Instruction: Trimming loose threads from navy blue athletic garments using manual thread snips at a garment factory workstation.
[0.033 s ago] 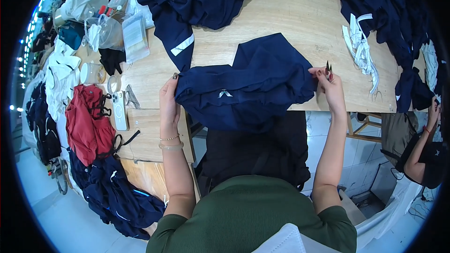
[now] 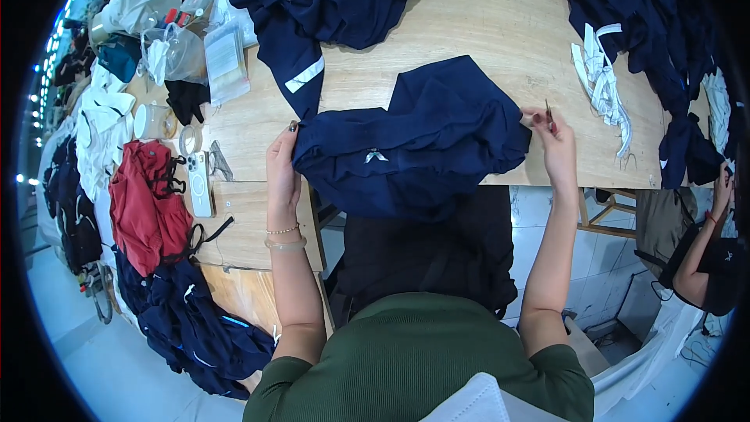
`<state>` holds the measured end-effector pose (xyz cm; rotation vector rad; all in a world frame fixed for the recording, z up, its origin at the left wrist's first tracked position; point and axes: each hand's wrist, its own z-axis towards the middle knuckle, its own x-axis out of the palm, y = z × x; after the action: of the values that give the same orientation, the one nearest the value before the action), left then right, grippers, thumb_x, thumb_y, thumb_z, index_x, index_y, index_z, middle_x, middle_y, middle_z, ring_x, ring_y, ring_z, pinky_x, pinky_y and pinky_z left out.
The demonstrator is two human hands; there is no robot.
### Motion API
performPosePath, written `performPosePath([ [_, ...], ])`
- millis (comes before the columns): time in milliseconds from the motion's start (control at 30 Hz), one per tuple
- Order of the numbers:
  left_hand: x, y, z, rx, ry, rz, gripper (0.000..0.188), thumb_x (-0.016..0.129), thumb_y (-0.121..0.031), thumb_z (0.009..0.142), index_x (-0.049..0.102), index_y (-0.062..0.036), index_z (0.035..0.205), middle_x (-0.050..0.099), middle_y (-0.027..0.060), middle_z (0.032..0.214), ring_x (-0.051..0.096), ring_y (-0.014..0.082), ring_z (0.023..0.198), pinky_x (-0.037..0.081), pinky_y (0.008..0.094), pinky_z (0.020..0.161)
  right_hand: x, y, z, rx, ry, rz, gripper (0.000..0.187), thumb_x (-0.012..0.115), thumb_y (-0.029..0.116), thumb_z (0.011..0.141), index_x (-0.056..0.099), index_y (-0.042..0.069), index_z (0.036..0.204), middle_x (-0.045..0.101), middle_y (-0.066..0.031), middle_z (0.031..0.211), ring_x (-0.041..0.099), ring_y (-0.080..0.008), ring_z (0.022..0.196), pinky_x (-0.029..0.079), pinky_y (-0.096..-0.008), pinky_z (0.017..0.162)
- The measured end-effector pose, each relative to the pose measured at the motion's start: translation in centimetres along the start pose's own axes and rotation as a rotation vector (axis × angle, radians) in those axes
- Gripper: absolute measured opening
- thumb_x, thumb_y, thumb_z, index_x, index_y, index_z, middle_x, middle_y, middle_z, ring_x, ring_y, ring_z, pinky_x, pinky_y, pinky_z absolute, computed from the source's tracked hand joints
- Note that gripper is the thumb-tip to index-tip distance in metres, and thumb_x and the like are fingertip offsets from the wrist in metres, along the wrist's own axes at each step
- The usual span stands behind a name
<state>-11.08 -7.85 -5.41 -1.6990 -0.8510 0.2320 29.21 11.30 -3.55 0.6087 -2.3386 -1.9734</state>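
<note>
A navy garment (image 2: 437, 137) with a small white mark lies bunched at the table's near edge, its lower part hanging over my lap. My left hand (image 2: 283, 162) is closed on its left end, the thumb on top of the cloth. By the right end is my right hand (image 2: 558, 144), curled around small thread snips (image 2: 549, 116) whose points face away from me. Its thumb and forefinger are pinched together at the cloth's right edge; whether they grip cloth or a thread is too small to tell.
More navy garments (image 2: 336, 0) are heaped at the far side, with white strips (image 2: 601, 86) to the right. On the left are a phone (image 2: 200, 184), a red cloth bag (image 2: 148, 207), a tape roll (image 2: 190, 139) and plastic bags (image 2: 183, 55). Another person's arm (image 2: 707, 238) shows at far right.
My right hand has shifted slightly to the right and turned, tilting the snips. The garment's right end has moved a little to the right with it. My left hand stays put.
</note>
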Motion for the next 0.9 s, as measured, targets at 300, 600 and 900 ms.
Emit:
performPosePath([
  [300,1.1,-0.2,-0.8,0.014,0.042,-0.056,0.028,0.052,-0.021,0.103,0.068,0.0016,0.106,0.071,0.0071,0.100,0.066,0.0098,0.087,0.052,0.0226,0.079,10.8,9.1,-2.3,-0.555,0.043,-0.900,0.027,0.077,0.019,0.074,0.072,0.004,0.095,0.065,-0.0082,0.088,0.062,-0.0284,0.089,0.049,-0.0392,0.076],
  [600,2.9,-3.1,-2.8,0.253,-0.172,0.862,0.014,0.059,-0.010,0.097,0.066,0.0009,0.101,0.068,0.0061,0.092,0.063,0.0134,0.085,0.048,0.0244,0.077,6.3,5.7,-1.1,-0.135,-0.062,-0.005,0.011,0.064,0.009,0.088,0.067,0.002,0.097,0.067,-0.0011,0.083,0.059,-0.0098,0.070,0.043,-0.0251,0.062],
  [900,14.1,-2.3,-3.7,0.642,0.355,0.813,0.019,0.073,0.000,0.080,0.068,-0.0027,0.099,0.062,0.0059,0.104,0.062,0.0171,0.085,0.049,0.0269,0.071,-4.1,4.3,-2.0,-0.140,-0.581,0.179,0.018,0.054,0.020,0.101,0.060,0.003,0.098,0.046,0.0043,0.069,0.038,-0.0044,0.058,0.029,-0.0211,0.053],
])
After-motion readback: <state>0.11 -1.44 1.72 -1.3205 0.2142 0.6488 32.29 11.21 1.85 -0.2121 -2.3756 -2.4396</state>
